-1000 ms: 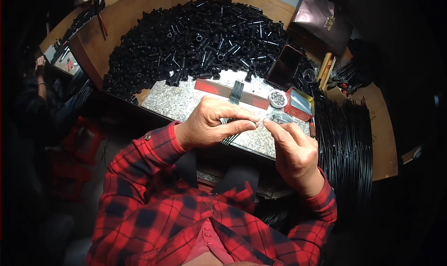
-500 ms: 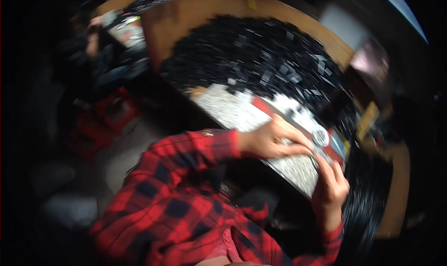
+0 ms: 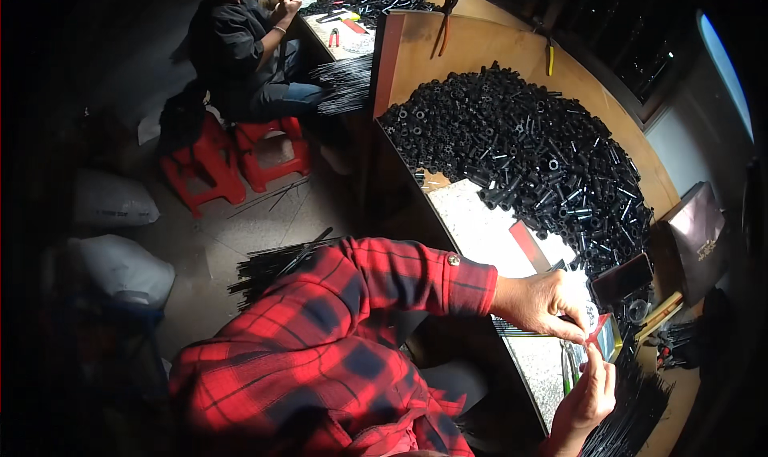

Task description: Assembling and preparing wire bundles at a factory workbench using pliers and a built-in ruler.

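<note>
My left hand [image 3: 548,303] reaches in over the table edge with thumb and fingers pinched together. Just below it, my right hand [image 3: 590,393] is raised and pinched too, so the fingertips of both hands meet. Whatever they hold between them is too small to make out. Under and beside the hands lie a white round piece [image 3: 592,317], partly covered, and a green-handled tool [image 3: 569,369]. A red flat strip [image 3: 526,245] with a grey end rests on the pale worktop [image 3: 464,209]. Behind it rises a big heap of black tubular parts [image 3: 520,137].
A dark phone-like slab [image 3: 622,279] leans by the heap. Orange-handled pliers [image 3: 445,25] hang on the wooden board [image 3: 480,45]. Thin black rods [image 3: 632,409] lie at right. Red stools [image 3: 200,161] and white sacks [image 3: 124,269] stand at left; a co-worker [image 3: 248,49] sits beyond.
The whole view has swung, so the table and my hands now appear farther right and lower. My fingertips stay together. The earlier picture is blurred.
</note>
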`<state>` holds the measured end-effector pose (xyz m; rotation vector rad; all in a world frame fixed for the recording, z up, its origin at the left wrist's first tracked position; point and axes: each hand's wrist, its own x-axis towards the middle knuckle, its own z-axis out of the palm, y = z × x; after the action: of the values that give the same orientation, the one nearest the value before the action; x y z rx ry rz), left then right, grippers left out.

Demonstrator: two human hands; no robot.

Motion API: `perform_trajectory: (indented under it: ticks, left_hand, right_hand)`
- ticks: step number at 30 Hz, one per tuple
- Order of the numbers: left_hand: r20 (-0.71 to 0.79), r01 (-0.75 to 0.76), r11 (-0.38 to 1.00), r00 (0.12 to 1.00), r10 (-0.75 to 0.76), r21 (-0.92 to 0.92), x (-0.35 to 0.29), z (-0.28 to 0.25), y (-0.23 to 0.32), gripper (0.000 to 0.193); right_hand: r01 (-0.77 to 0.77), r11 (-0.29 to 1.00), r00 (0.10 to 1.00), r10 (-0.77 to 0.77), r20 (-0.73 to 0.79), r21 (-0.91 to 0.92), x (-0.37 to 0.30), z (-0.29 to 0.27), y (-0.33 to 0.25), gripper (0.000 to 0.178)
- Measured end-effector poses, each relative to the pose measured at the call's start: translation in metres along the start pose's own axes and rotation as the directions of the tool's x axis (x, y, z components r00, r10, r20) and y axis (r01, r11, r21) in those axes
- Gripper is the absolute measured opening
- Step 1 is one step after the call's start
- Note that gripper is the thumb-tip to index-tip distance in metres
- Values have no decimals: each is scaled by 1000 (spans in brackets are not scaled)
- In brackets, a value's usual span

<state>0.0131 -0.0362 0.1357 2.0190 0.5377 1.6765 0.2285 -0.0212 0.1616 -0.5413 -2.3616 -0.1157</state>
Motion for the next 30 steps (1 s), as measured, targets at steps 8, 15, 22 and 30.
perform_trajectory:
  ticks: [8,15,22,30]
  left_hand:
    - [-5,11,999,1000,-11,35,-2,-1,8,12]
    - [26,30,999,999,-31,30,-1,1,8,15]
    - [130,389,919,916,-379,-64,-14,-4,-10,17]
    - [222,187,982,958,-180,-11,-1,4,-14,19]
  right_hand:
    - [11,1000,999,-12,-44,-7,4,1,-8,26]
    - [-21,999,999,20,-39,-34,0,-8,-5,24]
    - [68,998,998,-68,-8,6,10,-5,4,28]
    - [118,992,993,-119,-23,-37,12,-15,4,34]
